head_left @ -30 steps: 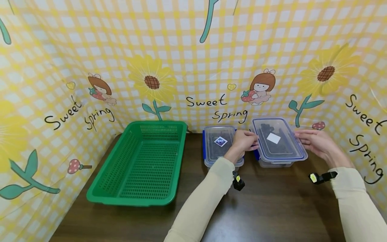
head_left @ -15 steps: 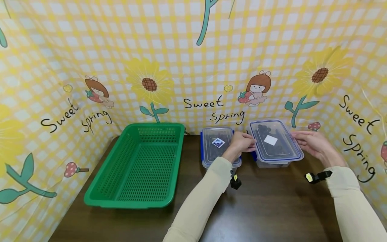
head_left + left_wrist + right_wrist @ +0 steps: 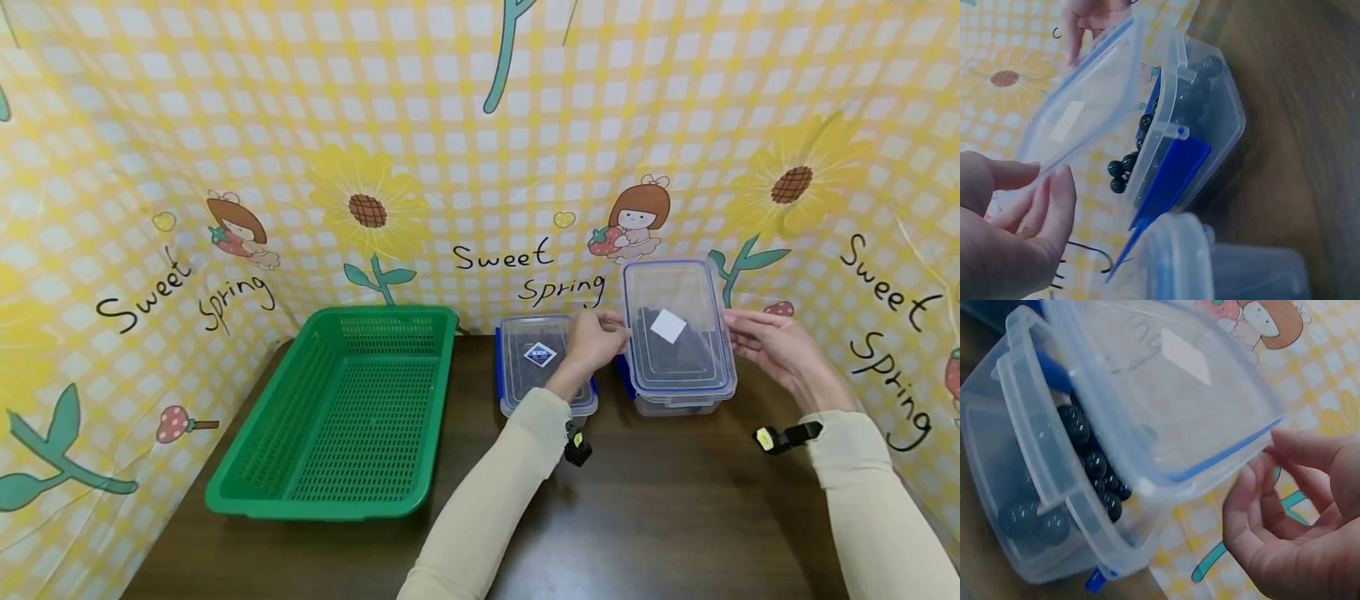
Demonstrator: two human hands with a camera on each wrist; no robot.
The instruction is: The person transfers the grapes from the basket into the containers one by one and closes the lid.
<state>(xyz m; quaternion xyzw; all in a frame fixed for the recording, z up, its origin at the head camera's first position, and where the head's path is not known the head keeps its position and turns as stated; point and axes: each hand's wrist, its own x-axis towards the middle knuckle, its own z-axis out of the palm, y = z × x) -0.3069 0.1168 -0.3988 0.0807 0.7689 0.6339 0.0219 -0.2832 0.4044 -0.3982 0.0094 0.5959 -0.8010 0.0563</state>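
Observation:
A clear plastic lid (image 3: 693,292) with a blue seal and a white square label is tilted up over its food container (image 3: 675,408), its far edge highest. My left hand (image 3: 596,337) pinches the lid's left edge between thumb and fingers. At the right edge, my right hand (image 3: 780,346) pinches it too. Both wrist views show a gap between lid and container, with glossy black balls (image 3: 1094,465) inside. A blue side latch (image 3: 1172,175) hangs loose in the left wrist view. Just left of it stands a second lidded container (image 3: 517,367), partly hidden by my left hand.
To the left, a green perforated basket (image 3: 442,400) stands on the dark wooden table (image 3: 660,508). A yellow checked cloth (image 3: 420,100) with printed sunflowers hangs close behind the containers and along both sides.
The lid has come up off the container, its far edge rising and tilting toward me. Both hands have moved up slightly with it. The basket and second container stay put.

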